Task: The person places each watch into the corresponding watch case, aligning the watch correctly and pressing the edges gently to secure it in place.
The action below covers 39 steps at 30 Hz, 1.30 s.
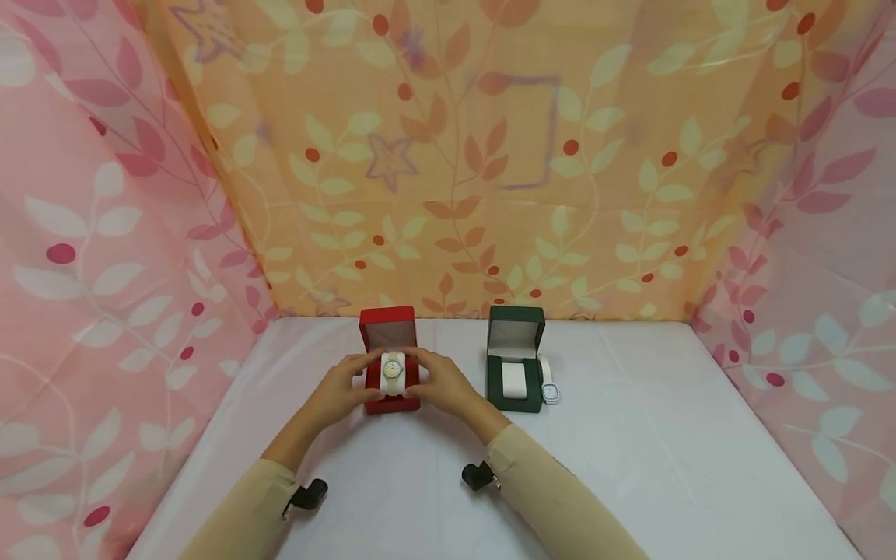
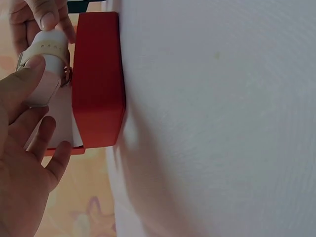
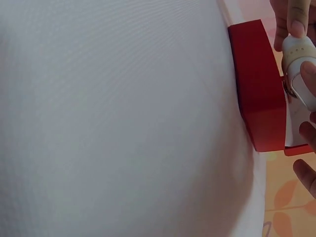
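Observation:
Both hands hold a white watch cushion from its two ends, over the open red watch box. A watch with a cream strap and a light round dial is wrapped around that cushion, dial facing up. My left hand pinches the left end, its thumb pressed on the cushion in the left wrist view. My right hand grips the right end; only some of its fingers enter the right wrist view. In both wrist views the cushion sits above the box's front wall, partly raised out of it.
An open green watch box stands to the right, with a bare white cushion inside. Against its right side lies a white watch with a squarish dial. A white cloth covers the table; patterned curtains enclose the back and sides.

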Tool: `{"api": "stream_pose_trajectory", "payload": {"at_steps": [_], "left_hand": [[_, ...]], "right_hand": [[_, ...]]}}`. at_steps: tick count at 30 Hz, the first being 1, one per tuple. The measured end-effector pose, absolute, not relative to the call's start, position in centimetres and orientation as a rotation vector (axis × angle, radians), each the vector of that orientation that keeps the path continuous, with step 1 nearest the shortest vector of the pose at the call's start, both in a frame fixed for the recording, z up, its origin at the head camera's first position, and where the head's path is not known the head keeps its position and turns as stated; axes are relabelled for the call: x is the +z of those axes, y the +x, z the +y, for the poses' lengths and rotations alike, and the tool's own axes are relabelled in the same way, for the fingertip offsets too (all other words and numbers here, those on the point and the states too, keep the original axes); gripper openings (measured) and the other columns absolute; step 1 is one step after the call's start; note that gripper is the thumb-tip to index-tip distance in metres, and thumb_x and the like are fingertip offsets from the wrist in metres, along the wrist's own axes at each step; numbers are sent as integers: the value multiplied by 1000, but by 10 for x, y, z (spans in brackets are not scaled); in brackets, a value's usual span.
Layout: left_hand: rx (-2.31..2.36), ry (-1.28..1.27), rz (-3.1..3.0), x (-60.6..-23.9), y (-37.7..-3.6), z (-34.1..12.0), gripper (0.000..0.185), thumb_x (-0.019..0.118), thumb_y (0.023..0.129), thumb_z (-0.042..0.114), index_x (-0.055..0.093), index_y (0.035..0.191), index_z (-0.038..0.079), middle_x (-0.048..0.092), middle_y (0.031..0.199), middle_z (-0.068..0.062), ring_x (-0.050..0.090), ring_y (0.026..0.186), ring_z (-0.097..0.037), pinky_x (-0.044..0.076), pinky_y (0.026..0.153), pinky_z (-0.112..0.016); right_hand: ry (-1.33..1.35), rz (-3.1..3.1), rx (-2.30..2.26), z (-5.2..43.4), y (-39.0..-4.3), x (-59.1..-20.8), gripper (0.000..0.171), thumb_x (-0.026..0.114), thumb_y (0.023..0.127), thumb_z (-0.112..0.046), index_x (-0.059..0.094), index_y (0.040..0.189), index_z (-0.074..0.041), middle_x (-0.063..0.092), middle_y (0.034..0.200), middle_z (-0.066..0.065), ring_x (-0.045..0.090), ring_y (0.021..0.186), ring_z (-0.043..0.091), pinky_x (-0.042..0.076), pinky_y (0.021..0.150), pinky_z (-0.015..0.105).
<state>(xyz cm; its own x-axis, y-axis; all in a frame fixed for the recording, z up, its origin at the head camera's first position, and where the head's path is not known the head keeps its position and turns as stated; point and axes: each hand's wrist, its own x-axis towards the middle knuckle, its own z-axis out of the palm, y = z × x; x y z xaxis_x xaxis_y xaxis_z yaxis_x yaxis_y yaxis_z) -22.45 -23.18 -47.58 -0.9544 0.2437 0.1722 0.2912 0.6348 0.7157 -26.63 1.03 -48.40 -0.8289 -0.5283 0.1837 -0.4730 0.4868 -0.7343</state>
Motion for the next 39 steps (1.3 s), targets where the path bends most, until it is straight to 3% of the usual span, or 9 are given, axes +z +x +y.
{"api": "stream_pose_trajectory", "payload": {"at_steps": [10, 23, 31, 39], "left_hand": [[-1248, -400, -2820, -482, -230, -232, 76, 87, 82, 20, 53, 150, 27, 57, 140, -17, 55, 118, -38, 52, 94, -55], [-1188, -425, -2851, -482, -234, -234, 78, 89, 80, 22, 54, 150, 22, 56, 141, -19, 53, 129, -42, 47, 104, -63], [-1021, -498, -2885, -479, -238, -232, 78, 89, 80, 19, 53, 149, 11, 56, 137, -18, 52, 130, -36, 45, 108, -58], [-1028, -446, -2924, -479, -239, -233, 78, 90, 79, 20, 54, 148, 12, 56, 138, -18, 51, 131, -36, 45, 109, -58]], "right_hand": [[-887, 2678, -1268, 7, -270, -493, 72, 86, 85, -19, 53, 148, -16, 60, 146, 2, 54, 138, 24, 45, 113, 45], [-908, 2733, -1176, 5, -273, -497, 69, 85, 85, -21, 54, 147, -18, 62, 143, 0, 56, 135, 22, 45, 114, 44], [-911, 2769, -1088, 3, -275, -495, 68, 85, 86, -23, 55, 146, -19, 63, 141, 0, 59, 131, 20, 46, 112, 42], [-933, 2775, -1057, 2, -275, -496, 67, 85, 85, -24, 56, 145, -16, 65, 139, 4, 61, 126, 22, 49, 109, 42]]}}
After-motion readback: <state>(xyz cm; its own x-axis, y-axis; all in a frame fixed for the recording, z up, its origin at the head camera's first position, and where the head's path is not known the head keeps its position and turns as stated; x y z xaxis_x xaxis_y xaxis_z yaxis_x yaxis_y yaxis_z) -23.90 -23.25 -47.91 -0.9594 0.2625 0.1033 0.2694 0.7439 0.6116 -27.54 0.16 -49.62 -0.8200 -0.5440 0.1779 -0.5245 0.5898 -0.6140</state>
